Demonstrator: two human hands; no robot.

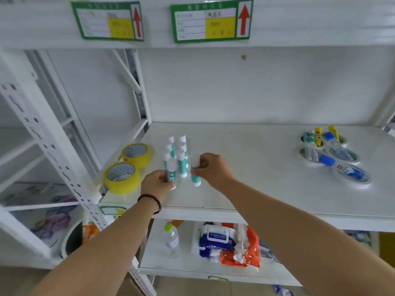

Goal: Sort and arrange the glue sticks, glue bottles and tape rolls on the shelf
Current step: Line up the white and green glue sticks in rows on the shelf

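Several teal-and-white glue sticks stand upright in two rows on the white shelf, left of centre. My left hand grips one glue stick at the front of the left row. My right hand grips another glue stick just right of the rows, standing on the shelf. Two yellow tape rolls lie flat at the shelf's left edge. At the far right, white tape rolls lie with blue-capped glue bottles and more glue sticks resting on them.
A perforated white upright stands left of the shelf. On the shelf below sit a water bottle and packs of wet wipes. Green-framed labels hang on the beam above.
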